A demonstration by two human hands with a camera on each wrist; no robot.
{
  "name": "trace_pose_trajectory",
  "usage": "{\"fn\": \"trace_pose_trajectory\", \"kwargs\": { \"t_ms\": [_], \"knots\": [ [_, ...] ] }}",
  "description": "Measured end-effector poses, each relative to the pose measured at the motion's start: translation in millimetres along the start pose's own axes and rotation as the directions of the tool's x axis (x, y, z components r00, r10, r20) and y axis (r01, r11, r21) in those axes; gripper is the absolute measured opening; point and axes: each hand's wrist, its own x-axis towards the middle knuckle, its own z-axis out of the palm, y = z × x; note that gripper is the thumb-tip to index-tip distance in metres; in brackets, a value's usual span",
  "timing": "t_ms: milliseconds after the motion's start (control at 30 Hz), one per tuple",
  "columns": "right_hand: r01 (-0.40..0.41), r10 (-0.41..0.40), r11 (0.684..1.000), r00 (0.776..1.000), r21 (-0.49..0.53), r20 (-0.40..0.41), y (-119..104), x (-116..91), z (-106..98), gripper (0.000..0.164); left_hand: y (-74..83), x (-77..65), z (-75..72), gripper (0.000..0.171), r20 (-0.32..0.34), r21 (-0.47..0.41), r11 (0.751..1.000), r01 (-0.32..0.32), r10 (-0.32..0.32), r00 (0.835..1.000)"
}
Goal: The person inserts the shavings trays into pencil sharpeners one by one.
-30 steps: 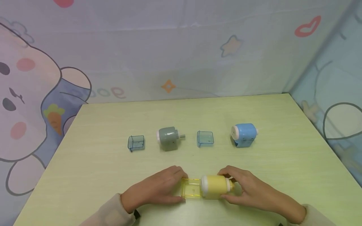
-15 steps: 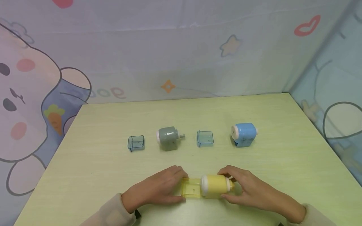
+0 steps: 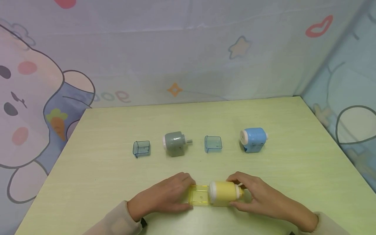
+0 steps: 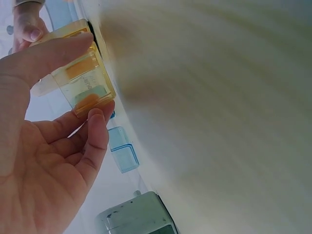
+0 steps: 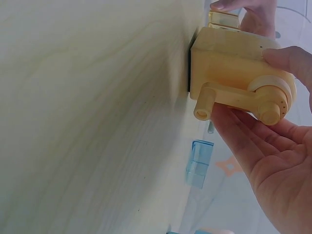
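Note:
In the head view, my left hand [image 3: 163, 195] pinches a clear yellow shavings drawer [image 3: 200, 195] between thumb and fingers at its outer end. Directly to the drawer's right is a yellow pencil sharpener [image 3: 224, 192] with a white front ring, gripped by my right hand [image 3: 259, 197] with the thumb on the near side and fingers on the far side. The drawer's inner end meets the sharpener's front. A yellow crank handle [image 5: 231, 96] shows at the sharpener's back in the right wrist view. In the left wrist view, my thumb and fingers span the drawer [image 4: 80, 80].
Farther back on the table [image 3: 102, 182] stand a grey-green sharpener [image 3: 174, 142] and a blue sharpener [image 3: 254, 138]. One clear blue drawer [image 3: 142, 148] lies left of the grey-green sharpener, another blue drawer [image 3: 213, 144] between the two sharpeners. A printed cloth [image 3: 147, 58] hangs behind the table.

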Motion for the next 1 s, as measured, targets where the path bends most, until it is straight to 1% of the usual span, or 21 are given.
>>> {"fn": "trace_pose_trajectory", "kwargs": {
  "t_ms": [233,567,800,1000],
  "knots": [
    [-0.012,0.012,1.000,1.000,0.000,0.003,0,-1,0,0.046,1.9,2.6,-0.5,0.050,0.009,0.023,1.000,0.003,-0.003,1.000],
    [-0.010,0.010,1.000,1.000,0.007,0.009,0,0,0,0.045,5.2,8.1,1.4,0.051,0.014,0.006,1.000,-0.001,0.001,1.000],
    [-0.004,0.004,1.000,1.000,0.006,0.008,1,0,1,0.045,8.8,16.3,4.0,0.052,0.025,0.049,0.999,-0.014,0.012,1.000],
    [0.001,-0.001,1.000,1.000,0.005,0.003,2,1,2,0.046,12.4,21.6,4.5,0.052,0.010,0.081,0.996,-0.026,0.025,1.000]
  ]
}}
